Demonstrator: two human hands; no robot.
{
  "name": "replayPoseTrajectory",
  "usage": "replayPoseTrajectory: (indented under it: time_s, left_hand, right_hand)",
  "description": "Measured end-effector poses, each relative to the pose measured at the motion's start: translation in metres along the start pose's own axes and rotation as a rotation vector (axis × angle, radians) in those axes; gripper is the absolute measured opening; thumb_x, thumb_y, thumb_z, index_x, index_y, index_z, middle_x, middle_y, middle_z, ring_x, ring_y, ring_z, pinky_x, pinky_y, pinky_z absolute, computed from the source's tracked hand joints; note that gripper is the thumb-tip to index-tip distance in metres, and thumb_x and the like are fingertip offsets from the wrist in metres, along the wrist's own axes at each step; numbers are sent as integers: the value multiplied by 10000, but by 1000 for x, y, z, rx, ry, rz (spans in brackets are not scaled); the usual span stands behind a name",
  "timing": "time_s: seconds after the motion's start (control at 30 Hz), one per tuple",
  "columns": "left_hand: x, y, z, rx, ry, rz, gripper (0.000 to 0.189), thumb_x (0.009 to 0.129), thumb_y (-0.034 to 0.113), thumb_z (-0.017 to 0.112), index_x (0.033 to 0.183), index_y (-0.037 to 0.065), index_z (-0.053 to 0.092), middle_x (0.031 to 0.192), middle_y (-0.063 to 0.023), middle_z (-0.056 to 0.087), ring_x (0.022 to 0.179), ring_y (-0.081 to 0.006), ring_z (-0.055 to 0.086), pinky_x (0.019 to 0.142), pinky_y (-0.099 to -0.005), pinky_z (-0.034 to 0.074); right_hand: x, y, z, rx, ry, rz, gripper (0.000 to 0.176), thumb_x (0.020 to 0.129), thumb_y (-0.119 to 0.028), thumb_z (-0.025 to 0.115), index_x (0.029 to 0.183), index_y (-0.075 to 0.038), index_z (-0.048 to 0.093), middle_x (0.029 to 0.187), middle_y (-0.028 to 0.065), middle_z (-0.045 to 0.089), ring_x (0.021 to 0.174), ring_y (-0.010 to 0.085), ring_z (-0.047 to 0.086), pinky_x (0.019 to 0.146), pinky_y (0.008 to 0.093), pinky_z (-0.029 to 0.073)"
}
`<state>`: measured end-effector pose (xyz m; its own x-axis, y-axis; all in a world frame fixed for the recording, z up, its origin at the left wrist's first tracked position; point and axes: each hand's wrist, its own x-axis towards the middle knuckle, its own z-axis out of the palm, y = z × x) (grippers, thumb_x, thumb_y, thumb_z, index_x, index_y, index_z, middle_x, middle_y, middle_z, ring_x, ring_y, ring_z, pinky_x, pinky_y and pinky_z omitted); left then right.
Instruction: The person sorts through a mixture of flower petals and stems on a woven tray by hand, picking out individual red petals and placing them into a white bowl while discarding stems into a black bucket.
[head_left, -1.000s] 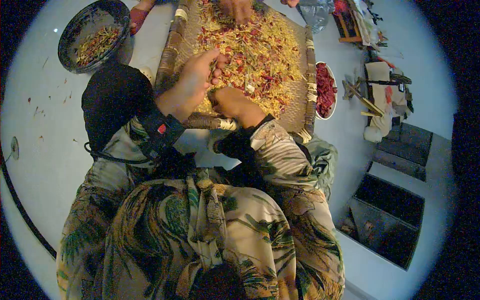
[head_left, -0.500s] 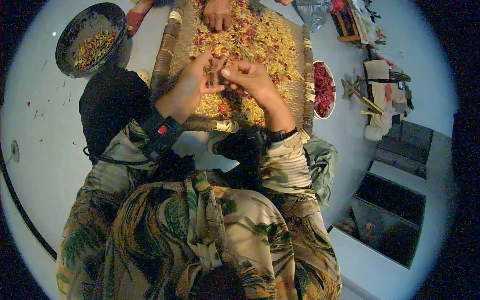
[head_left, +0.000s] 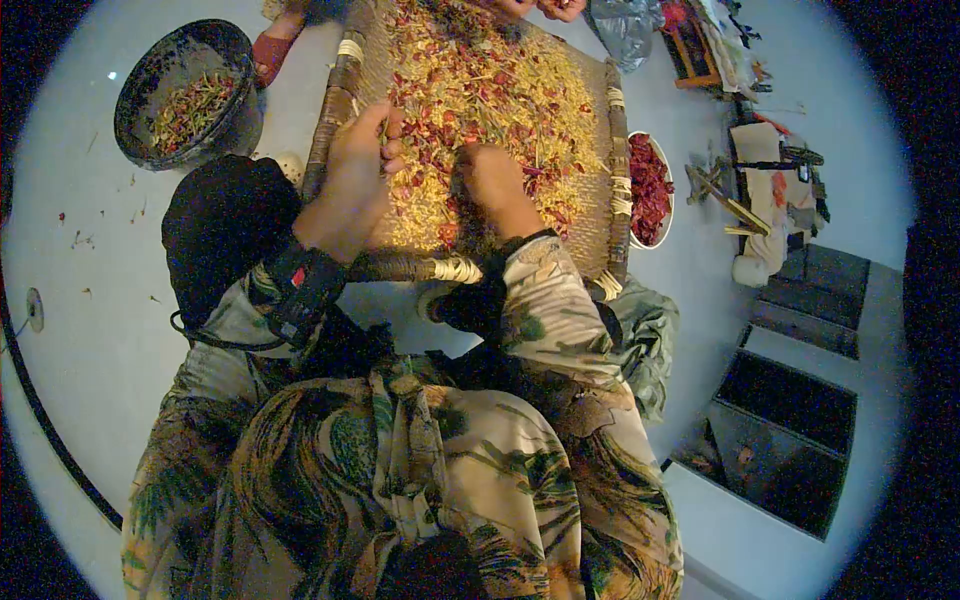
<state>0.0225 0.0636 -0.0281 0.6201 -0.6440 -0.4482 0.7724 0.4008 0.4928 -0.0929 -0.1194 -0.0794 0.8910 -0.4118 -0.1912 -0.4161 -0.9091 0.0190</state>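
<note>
A woven tray (head_left: pixel 595 215) with a thick wrapped rim lies in front of me, covered in yellow seeds (head_left: pixel 520 90) mixed with red chili pieces and stems. Over the tray's left side, my left hand (head_left: pixel 360 155) is closed, its fingers curled; what they hold, if anything, I cannot make out. My right hand (head_left: pixel 492 185) reaches down to the seeds near the middle, back of the hand up. Its fingers look curled, with the tips hidden from me.
A black bucket (head_left: pixel 245 125) with stems and chili bits stands at left. A white bowl of red dried chilies (head_left: pixel 650 190) sits right of the tray. Another person's hands (head_left: pixel 540 8) show at the tray's far end, near a plastic bag (head_left: pixel 622 35). Scraps dot the floor.
My hands, close together over the tray before, have parted: the left moved left, the right down to the seeds. The other person's hand has drawn back toward the far edge.
</note>
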Motion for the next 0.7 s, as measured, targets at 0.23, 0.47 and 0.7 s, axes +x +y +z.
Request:
replayPoseTrajectory:
  time_s: [0.23,0.47,0.7]
  left_hand:
    - [-5,9,2,-48,19,51,134,826,211,524,814,77,515,676,11,465,497,-68,387,418,-209,307]
    - [-4,16,-2,39,20,18,187,845,269,495,818,87,531,625,16,488,495,-76,416,441,-227,338]
    - [4,-3,1,87,243,18,252,850,330,487,834,83,533,674,-5,511,594,-97,497,480,-237,387]
  right_hand:
    - [-8,-1,-40,483,40,35,230,777,-298,582,870,-89,607,808,172,610,769,352,587,670,449,469]
    - [23,-37,-35,150,109,-106,270,755,-329,627,832,-72,600,721,154,595,675,324,581,599,398,456]
    - [20,-56,-60,1039,76,-126,198,788,-201,617,862,-19,636,794,109,631,722,214,593,642,332,460]
